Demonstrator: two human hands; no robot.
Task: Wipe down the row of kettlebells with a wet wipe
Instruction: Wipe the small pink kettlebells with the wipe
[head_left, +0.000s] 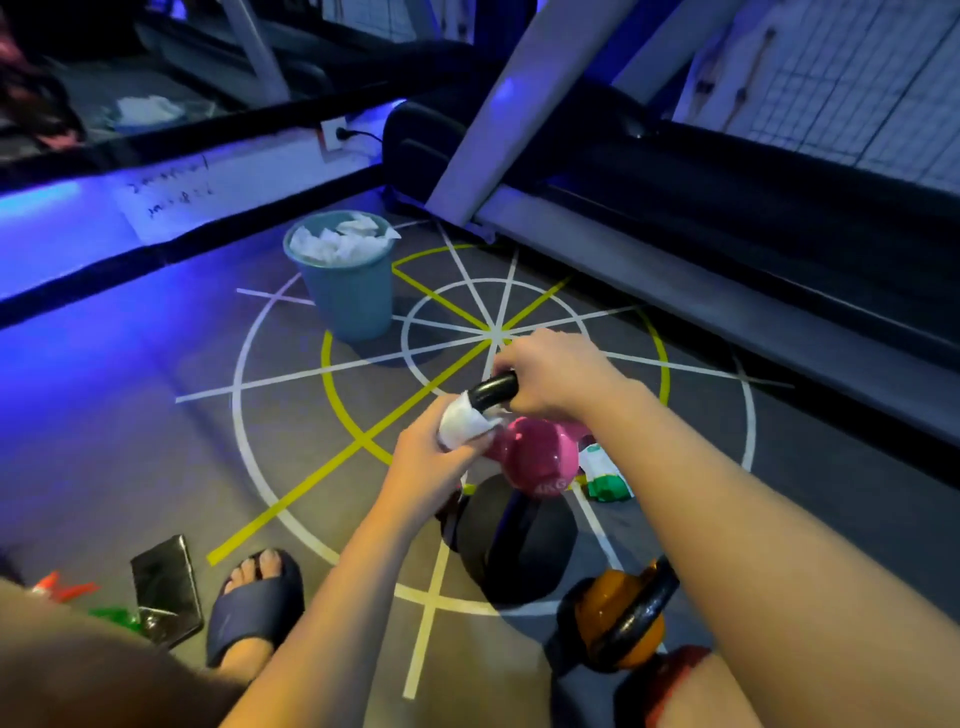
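Pink kettlebell (530, 457), handle under right hand (550, 374), wet wipe (462, 423)

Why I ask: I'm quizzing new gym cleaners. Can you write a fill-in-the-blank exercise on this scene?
1. The left hand presses a white wipe against the kettlebell whose body is ____.
2. The right hand has its grip round that kettlebell's handle, which is ____.
3. Crumpled white wipes fill the bin, which stands on the ____.
Missing words: pink; black; floor.
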